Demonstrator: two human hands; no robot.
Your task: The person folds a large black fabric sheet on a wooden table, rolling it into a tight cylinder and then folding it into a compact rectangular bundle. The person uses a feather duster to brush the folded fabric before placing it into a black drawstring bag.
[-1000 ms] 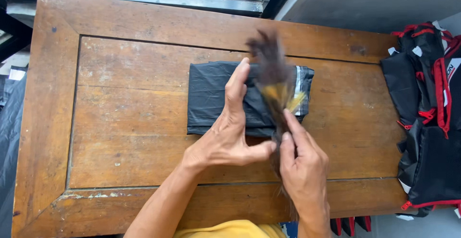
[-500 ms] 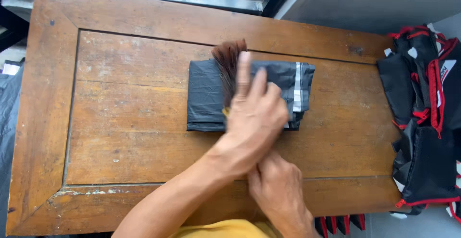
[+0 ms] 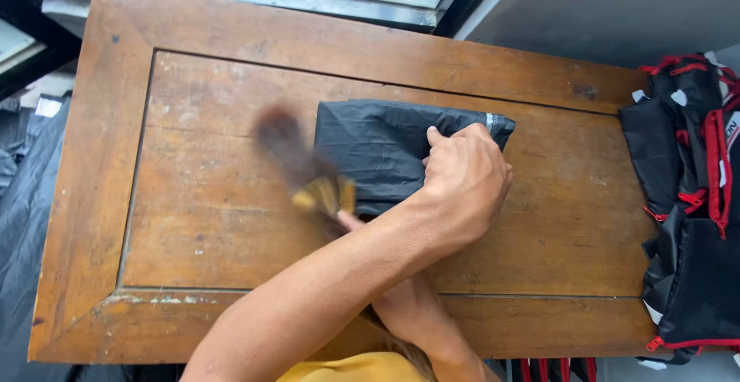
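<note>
Near the centre of the frame, the left hand [image 3: 462, 185] is pressing down on a black plastic package [image 3: 378, 154], its fingers curled over the package's right part and its forearm running down toward the lower left. The package is lying flat on a worn wooden table [image 3: 231, 66], a little above and right of the middle, with a pale strip showing at its right end. Just left of the package, a brush [image 3: 304, 170] with dark bristles and a yellowish band is showing as a blur, its bristles pointing toward the upper left and its handle slanting down toward the centre. The right hand [image 3: 408, 313] is lying mostly hidden beneath the left forearm in the lower middle; only a pinkish fingertip is showing at the brush handle, so it seems to be gripping the brush, though how the fingers are closing cannot be told. At the right edge of the frame, black fabric with red trim [image 3: 694, 197] is hanging beside the table. At the far left, dark grey sheeting [image 3: 23, 220] is lying below the table's edge.
</note>
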